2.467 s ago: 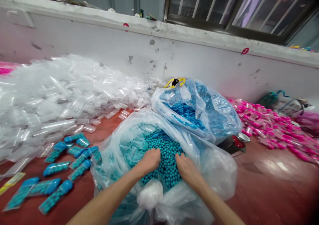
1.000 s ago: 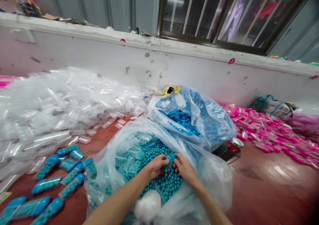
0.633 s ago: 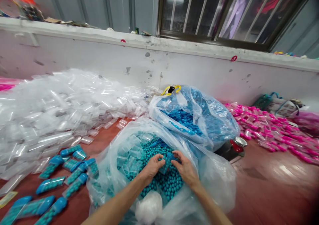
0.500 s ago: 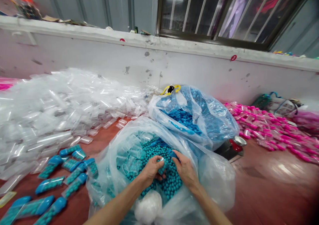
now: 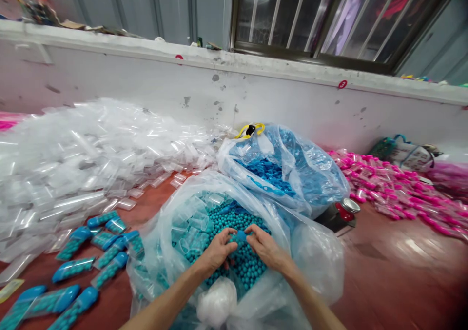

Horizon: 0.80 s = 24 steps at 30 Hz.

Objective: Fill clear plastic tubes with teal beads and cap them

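Over the open plastic bag (image 5: 166,227) of teal beads (image 5: 250,266), my left hand (image 5: 218,248) grips a small clear container with teal beads, mostly hidden by the fingers. My right hand (image 5: 266,246) pinches the blue cap (image 5: 239,236), which sits at the container's upper end between both hands. Clear empty containers (image 5: 192,227) lie on the beads in the left part of the bag. Behind stands a second bag (image 5: 321,179) with blue caps (image 5: 266,171). Filled containers with blue caps (image 5: 73,242) lie on the red surface at the left.
Clear containers (image 5: 91,149) form a large heap at the left. Pink pieces (image 5: 398,188) are piled at the right, near a red jar with a silver lid (image 5: 349,207). A white wall (image 5: 164,88) runs behind.
My right hand has moved left with the blue cap, bringing it against the container in my left hand. The hands are now closer together.
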{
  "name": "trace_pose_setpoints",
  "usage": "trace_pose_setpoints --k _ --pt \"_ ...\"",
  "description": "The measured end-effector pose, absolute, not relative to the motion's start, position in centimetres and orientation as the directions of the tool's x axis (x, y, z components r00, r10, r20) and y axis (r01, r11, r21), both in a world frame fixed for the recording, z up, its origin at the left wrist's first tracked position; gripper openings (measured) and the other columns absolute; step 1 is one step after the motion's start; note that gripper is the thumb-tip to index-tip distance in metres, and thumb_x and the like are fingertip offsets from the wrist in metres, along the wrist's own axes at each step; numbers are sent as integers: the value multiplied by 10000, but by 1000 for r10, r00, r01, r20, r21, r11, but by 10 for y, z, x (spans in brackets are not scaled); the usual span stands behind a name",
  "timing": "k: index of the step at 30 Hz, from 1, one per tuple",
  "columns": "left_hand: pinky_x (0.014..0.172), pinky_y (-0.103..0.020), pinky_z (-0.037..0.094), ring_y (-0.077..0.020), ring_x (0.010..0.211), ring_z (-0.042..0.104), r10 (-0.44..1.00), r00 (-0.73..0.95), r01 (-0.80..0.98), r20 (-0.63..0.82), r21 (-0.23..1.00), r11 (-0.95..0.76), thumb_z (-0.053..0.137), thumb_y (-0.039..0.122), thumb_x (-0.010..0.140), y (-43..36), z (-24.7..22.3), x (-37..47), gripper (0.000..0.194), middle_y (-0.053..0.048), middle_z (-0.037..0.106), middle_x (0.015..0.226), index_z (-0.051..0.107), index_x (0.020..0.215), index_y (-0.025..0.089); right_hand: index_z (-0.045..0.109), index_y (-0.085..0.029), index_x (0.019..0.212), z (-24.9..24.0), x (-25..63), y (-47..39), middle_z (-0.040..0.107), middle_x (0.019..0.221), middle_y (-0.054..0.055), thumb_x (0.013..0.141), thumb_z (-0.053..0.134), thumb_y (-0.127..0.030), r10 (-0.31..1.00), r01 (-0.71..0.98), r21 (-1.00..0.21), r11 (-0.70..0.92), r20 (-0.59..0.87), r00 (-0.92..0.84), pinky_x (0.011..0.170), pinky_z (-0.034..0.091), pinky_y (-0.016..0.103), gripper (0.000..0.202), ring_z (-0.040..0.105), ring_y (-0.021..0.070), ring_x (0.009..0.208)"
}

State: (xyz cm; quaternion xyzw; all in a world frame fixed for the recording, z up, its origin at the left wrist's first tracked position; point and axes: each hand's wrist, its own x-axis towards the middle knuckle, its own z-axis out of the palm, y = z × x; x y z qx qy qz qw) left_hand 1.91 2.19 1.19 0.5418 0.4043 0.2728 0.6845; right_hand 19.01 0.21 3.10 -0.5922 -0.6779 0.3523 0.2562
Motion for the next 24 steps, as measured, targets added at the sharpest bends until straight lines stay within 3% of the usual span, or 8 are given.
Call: trace_pose_setpoints --k 2,6,12,16,20,24 --pt "301 -159 312 -57 410 478 808 530 41 -257 960 278 546 366 679 20 12 19 416 55 471 713 397 1023 185 502 -218 851 30 186 2 432 524 -74 823 375 -237 984 575 -815 68 -40 -173 483 338 199 132 426 106 488" --pt "294 -157 307 -49 370 466 811 510 25 -287 947 320 566 401 663 20 11 16 455 77 437 661 395 1026 186 497 -216 752 31 187 -3 450 579 -56 798 419 -241 988 636 -763 118 29 -149 534 332 214 94 430 111 551" --pt "305 -153 310 -43 377 484 800 549 -90 -241 935 343 622 486 621 18 9 20 619 45 520 719 386 1104 178 465 -211 681 24 177 -4 453 544 -56 804 411 -306 999 405 -914 -26 -33 -10 443 331 203 165 402 94 455" --pt "303 -158 302 -48 370 491 836 502 -164 -222 925 344 628 522 606 13 11 25 717 29 540 732 355 1170 172 485 -198 593 25 165 -8 430 515 -48 801 439 -318 997 432 -902 -9 27 77 457 331 209 244 397 98 470" --pt "300 -162 270 -51 346 462 859 451 -165 -242 923 347 631 519 605 9 15 24 762 67 497 608 339 1215 168 601 -184 712 36 163 -15 541 613 -7 834 396 -277 987 567 -813 134 161 -3 552 360 232 257 462 122 559" --pt "281 -166 217 -37 286 385 874 396 -137 -282 923 360 608 525 615 7 16 23 663 88 473 524 412 1131 159 646 -181 821 37 162 -19 594 662 14 850 377 -259 971 589 -772 236 201 -127 594 384 247 282 513 141 596"
